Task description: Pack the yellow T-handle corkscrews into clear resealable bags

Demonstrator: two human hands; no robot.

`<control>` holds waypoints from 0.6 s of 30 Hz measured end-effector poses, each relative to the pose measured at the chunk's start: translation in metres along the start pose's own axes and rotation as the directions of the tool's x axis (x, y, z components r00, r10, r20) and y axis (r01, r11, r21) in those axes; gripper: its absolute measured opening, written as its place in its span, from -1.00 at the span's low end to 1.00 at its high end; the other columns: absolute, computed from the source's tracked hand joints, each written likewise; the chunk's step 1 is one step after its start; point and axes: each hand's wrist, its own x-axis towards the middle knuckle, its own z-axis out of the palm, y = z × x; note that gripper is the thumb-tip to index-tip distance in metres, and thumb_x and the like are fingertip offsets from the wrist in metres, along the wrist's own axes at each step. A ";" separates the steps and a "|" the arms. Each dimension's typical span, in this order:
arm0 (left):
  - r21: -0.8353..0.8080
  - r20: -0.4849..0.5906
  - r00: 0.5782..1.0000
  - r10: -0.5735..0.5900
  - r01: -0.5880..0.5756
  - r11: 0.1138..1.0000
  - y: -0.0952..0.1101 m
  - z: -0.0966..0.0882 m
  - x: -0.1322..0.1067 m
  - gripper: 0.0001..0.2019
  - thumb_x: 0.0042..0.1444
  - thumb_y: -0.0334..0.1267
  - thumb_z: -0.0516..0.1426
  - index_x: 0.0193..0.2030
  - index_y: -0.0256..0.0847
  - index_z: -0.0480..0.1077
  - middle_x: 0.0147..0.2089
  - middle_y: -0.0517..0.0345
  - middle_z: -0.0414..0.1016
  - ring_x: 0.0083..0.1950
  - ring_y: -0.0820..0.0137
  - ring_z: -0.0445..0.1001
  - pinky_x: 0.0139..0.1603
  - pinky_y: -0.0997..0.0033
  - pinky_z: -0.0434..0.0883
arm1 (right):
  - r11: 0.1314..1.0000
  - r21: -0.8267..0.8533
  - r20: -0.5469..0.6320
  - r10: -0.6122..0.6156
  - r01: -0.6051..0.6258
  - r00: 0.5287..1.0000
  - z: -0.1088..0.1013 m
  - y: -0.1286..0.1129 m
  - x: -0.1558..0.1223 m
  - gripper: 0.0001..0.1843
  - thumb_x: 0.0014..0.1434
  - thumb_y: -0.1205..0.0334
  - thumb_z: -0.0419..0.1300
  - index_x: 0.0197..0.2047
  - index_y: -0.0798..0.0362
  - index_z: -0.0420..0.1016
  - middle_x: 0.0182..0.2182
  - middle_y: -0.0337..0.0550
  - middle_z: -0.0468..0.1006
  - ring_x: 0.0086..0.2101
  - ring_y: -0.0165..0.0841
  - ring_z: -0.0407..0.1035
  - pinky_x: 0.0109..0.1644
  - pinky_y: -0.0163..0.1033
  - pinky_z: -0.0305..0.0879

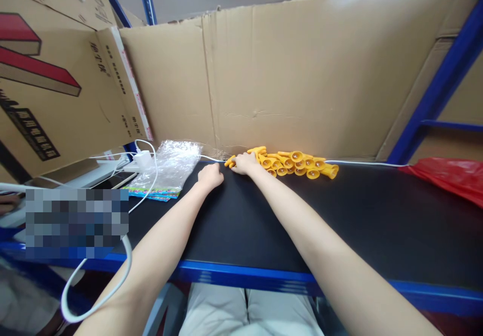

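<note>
Fingers of our right hand (245, 163) are touching yellow, flared plastic horns (300, 164), grip unclear; our left hand (210, 176) is clenching. Horns are lying along the flat black tabletop (243, 225)'s far edge; we're judging them mostly stacked, left end looking unfinished.

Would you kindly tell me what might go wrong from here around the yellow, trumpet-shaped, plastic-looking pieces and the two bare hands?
The yellow, trumpet-shaped, plastic-looking pieces lie heaped together, so some might roll across the black tabletop if the bare right hand, at the heap's left end, disturbs them.

The looped white cable overlaps the bare left forearm in this view; it could perhaps snag if that arm moves.
</note>
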 end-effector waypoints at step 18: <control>-0.001 0.032 0.999 0.031 -0.031 1.000 0.003 -0.001 -0.001 -0.71 0.01 -0.23 0.00 -0.14 -0.19 0.39 -0.07 -0.03 0.46 -0.03 0.19 0.42 -0.08 0.26 0.38 | 0.987 -0.099 0.053 0.135 -0.130 0.989 0.009 0.080 -0.048 -0.48 0.07 0.07 -0.03 0.11 -0.04 0.30 0.03 0.00 0.36 0.01 -0.05 0.19 -0.01 0.12 0.02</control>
